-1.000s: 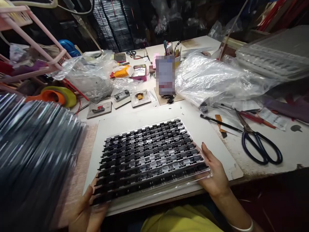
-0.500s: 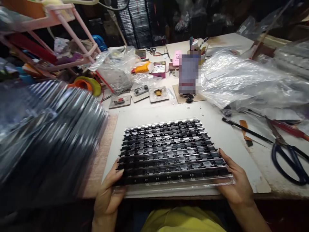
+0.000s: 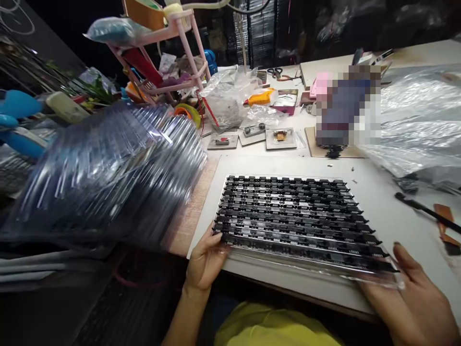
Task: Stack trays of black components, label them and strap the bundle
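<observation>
A clear plastic tray (image 3: 306, 267) lies in front of me, carrying rows of small black parts (image 3: 288, 211) with tiny pale pins. My left hand (image 3: 205, 264) is closed on its near left corner, thumb over the rim, the other fingers mostly hidden beneath. At the near right corner, my right hand (image 3: 418, 293) grips the edge, thumb up beside the rim and fingers partly hidden below. Under the tray is a white board (image 3: 248, 166) on the table.
A tall stack of clear plastic trays (image 3: 118, 168) leans at the left. Small fixtures (image 3: 281, 139) sit behind the board, near a pink rack (image 3: 187, 43). Plastic sheeting (image 3: 425, 115) covers the right back; a black rod (image 3: 428, 211) and an orange brush (image 3: 445, 226) lie at the right.
My view has swung left, so the scene has shifted right and more of the tray stack shows. Both hands still hold the tray of black parts.
</observation>
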A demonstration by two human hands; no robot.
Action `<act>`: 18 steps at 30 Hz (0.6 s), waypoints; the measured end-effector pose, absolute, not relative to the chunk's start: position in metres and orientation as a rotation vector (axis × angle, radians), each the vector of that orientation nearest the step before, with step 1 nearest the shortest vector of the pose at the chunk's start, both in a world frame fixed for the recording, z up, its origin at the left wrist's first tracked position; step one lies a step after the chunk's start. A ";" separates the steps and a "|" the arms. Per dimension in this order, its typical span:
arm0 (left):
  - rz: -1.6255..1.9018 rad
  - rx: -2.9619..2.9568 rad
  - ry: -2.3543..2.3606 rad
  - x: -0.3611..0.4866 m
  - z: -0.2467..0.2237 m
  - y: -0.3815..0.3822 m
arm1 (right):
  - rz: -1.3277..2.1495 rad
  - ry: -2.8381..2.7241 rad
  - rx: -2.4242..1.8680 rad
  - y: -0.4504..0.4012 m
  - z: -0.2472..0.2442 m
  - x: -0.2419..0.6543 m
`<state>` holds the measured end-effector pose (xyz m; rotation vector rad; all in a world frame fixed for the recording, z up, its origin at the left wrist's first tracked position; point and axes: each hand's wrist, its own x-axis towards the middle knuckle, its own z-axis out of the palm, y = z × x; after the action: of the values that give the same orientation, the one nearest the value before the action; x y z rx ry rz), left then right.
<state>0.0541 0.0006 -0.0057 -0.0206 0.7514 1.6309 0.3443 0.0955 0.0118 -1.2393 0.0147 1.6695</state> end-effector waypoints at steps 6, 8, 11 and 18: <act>1.610 0.011 0.758 0.048 -0.009 0.001 | 1.688 0.071 -1.326 0.096 0.009 0.346; 1.610 0.004 0.763 0.048 -0.009 0.001 | 1.701 0.076 -1.316 0.096 0.010 0.345; 1.612 -0.008 0.766 0.048 -0.010 0.001 | 1.718 0.082 -1.281 0.095 0.010 0.344; 1.641 -0.075 0.853 0.048 -0.009 0.002 | 1.812 0.135 -1.115 0.097 0.004 0.348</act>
<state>0.0484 0.0023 -0.0093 -0.0752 0.8532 1.6410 0.3480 0.0970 0.0044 -1.1146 0.1351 1.8122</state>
